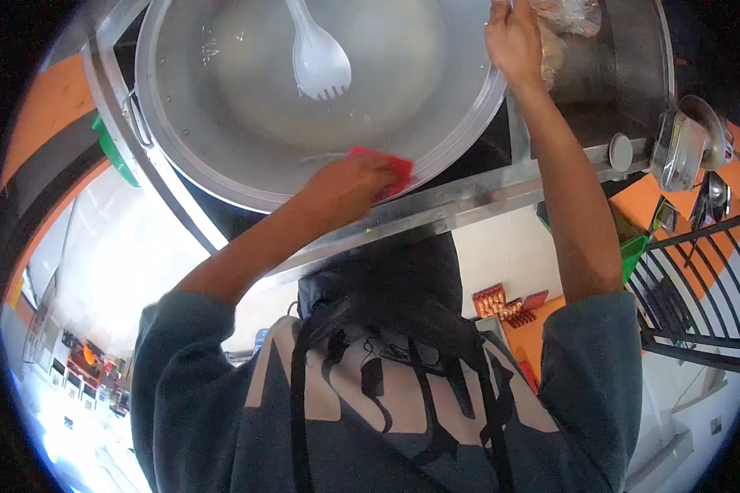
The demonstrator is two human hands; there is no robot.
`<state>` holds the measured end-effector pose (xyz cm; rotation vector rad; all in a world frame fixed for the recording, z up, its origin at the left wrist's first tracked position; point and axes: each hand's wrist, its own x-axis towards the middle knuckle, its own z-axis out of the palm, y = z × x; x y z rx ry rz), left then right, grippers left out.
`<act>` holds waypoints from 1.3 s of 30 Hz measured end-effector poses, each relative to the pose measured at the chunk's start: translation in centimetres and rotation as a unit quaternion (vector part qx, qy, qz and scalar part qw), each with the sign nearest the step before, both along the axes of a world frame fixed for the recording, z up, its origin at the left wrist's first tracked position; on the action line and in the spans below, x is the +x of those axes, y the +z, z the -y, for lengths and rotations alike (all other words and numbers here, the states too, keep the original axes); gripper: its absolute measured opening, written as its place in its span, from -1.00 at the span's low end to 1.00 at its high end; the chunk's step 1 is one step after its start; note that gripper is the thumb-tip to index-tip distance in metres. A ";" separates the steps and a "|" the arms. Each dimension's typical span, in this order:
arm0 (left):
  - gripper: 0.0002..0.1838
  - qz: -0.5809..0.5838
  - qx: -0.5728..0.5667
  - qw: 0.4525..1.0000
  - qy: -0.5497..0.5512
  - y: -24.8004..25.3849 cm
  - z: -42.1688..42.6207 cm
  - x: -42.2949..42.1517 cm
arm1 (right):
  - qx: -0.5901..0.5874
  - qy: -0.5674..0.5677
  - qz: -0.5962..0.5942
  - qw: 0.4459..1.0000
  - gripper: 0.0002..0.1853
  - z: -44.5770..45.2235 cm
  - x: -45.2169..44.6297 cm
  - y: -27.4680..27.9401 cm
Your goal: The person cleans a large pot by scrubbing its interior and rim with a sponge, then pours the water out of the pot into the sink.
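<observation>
A large, wide metal pot (214,156) with cloudy, pale liquid in it fills the upper view. My left hand (349,189) is closed on a red cloth (396,174) and presses it to the inner wall by the near rim. At the pot's right rim is my right hand (516,49), its fingers curled over the edge; the fingertips are partly cut off by the frame. Inside the pot lies a white serving spoon (322,62) with a toothed end, its handle running out of the top of the view.
The pot sits in a metal frame (460,197). To the right is a metal tray (633,74) with plastic-wrapped items (571,15). A clear container (681,152) and a small white round lid (621,152) stand at its near corner. A black rack (699,287) is lower right.
</observation>
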<state>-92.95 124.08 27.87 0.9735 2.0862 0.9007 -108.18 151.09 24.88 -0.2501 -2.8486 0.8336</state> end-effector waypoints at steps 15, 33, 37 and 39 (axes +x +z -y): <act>-0.83 -0.150 0.217 0.929 0.257 -4.7 -13.9 -9.2 | -0.066 0.015 -0.030 0.997 -0.65 -1.5 0.5 -0.3; -0.81 -0.228 0.233 0.805 0.496 -7.0 -15.4 -23.0 | -0.205 -0.013 0.025 0.978 -0.58 -4.5 0.5 -2.8; -0.82 -0.291 0.148 0.760 0.562 -8.4 -12.6 -27.0 | -0.270 -0.042 0.043 0.961 -0.61 -4.9 0.5 -2.6; -0.83 -0.362 0.189 0.686 0.603 -9.0 -10.7 -29.4 | -0.281 -0.051 0.008 0.958 -0.64 -4.3 0.3 -2.5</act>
